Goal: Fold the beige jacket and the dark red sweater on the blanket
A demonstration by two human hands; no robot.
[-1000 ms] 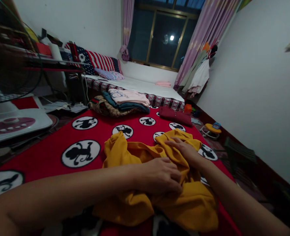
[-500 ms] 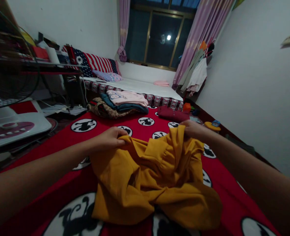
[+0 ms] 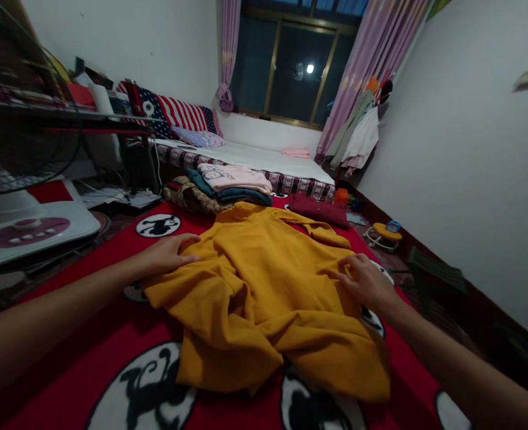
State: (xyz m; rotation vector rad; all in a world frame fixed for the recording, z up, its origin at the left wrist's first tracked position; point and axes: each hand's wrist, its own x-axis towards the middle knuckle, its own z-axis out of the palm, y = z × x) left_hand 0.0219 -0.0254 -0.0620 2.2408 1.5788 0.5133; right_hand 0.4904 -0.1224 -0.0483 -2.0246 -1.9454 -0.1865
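Note:
A mustard-yellow long-sleeved top (image 3: pixel 268 263) lies spread out on a red blanket (image 3: pixel 111 286) printed with black figures in white circles. Its collar end points away from me, and its lower part is creased and bunched toward me. My left hand (image 3: pixel 168 254) rests at the left edge of the top, thumb and fingers apart. On the opposite side, my right hand (image 3: pixel 367 280) touches the fabric with its fingertips, the fingers loosely bent and spread. Neither hand shows cloth gripped between its fingers.
Folded clothes (image 3: pixel 235 179) are stacked beyond the collar, and a folded maroon garment (image 3: pixel 318 210) lies right of them. A white-based fan (image 3: pixel 35 224) and a cluttered desk (image 3: pixel 103 119) stand at left. A yellow stool (image 3: pixel 386 232) is at right; a bed (image 3: pixel 255 154) sits under the window.
The yellow top has gone from bunched between my hands to spread flat, its collar end now farther away. Both hands have let go; the left moved left, the right moved lower and nearer.

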